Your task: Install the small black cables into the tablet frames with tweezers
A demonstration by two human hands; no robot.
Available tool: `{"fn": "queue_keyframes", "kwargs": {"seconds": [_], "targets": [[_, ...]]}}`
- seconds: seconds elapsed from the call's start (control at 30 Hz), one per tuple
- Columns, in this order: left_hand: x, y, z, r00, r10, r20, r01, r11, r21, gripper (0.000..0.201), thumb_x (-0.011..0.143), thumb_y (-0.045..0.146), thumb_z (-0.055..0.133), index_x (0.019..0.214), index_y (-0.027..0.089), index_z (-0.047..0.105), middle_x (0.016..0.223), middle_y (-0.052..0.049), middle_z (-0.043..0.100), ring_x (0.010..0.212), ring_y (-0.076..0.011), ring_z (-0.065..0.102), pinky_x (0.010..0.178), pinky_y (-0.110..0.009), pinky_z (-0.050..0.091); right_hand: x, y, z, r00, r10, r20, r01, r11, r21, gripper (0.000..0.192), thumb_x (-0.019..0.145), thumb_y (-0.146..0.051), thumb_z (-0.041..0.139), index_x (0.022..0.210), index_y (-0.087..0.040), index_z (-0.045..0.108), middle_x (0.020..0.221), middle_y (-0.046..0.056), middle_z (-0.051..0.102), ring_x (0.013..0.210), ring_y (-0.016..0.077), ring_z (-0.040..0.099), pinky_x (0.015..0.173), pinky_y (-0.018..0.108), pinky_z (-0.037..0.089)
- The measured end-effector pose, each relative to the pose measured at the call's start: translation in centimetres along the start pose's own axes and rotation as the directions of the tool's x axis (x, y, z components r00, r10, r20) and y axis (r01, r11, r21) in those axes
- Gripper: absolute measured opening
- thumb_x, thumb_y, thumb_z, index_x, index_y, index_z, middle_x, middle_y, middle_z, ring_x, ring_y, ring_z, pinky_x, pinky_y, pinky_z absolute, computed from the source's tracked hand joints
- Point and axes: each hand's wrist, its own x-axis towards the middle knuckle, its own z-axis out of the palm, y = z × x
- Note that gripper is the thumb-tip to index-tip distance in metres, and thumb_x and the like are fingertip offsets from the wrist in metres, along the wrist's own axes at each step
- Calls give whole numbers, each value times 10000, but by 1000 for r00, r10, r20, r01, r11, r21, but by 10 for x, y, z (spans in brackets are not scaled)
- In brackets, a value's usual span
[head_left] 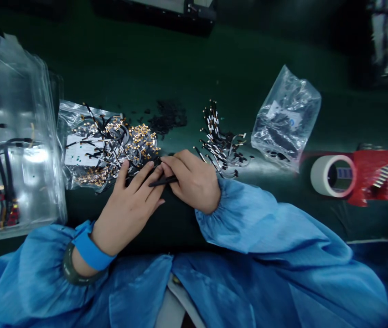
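Observation:
My right hand (192, 180) is closed on black tweezers (162, 181) that point left, low over the dark green mat (214, 68). My left hand (130, 205) lies flat beside it, fingers stretched toward the tweezer tips and the edge of a pile of small black flex cables with gold contacts (121, 146). What the tweezer tips touch is hidden by my fingers. A second pile of black cables with white ends (223, 143) lies just right of my right hand. Both arms wear blue sleeves, and a blue wrist strap (91, 248) circles my left wrist.
A clear plastic tray stack (12, 146) holding cables stands at the left. A clear bag of dark parts (284, 120) lies at the right, then a roll of white tape (332, 175) and a red sheet (375, 175). Black specks (169, 116) lie on the mat behind.

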Motion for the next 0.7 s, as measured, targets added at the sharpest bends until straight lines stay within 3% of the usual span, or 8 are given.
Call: {"fn": "queue_keyframes", "kwargs": {"seconds": [0.1, 0.3, 0.53, 0.7], "targets": [[0, 0, 0, 1000, -1, -3, 1, 1000, -14, 297, 939, 253, 489, 1189, 158, 619, 1386, -115, 541, 1326, -304, 446, 1115, -631, 280, -6, -1, -4, 997, -74, 24, 76, 995, -72, 299, 923, -146, 443, 1111, -63, 660, 853, 97, 647, 769, 173, 573, 654, 278, 435], [0, -3, -2, 1000, 0, 15, 1, 999, -47, 365, 924, 229, 508, 1283, 203, 571, 1408, -109, 519, 1334, -301, 441, 1113, -626, 296, -6, -10, -12, 972, -76, 223, 123, 972, -202, 390, 920, -129, 374, 1219, -16, 598, 811, 118, 626, 712, 196, 552, 540, 307, 402], [-1, -5, -3, 999, -7, 37, 10, 998, -59, 403, 911, 261, 541, 1310, 209, 548, 1430, -95, 496, 1351, -293, 419, 1133, -612, 272, -5, -20, -16, 934, 11, 356, 62, 979, -193, 452, 903, -138, 395, 1312, -3, 534, 838, 138, 653, 664, 198, 587, 471, 306, 396], [0, -6, -3, 999, 13, 38, -12, 1000, -25, 348, 926, 270, 514, 1242, 147, 591, 1395, -121, 529, 1333, -304, 440, 1110, -623, 308, 3, -3, -23, 942, 25, 334, -5, 998, -59, 407, 893, -174, 440, 1262, -104, 597, 962, 110, 673, 738, 194, 629, 556, 300, 447]]}}
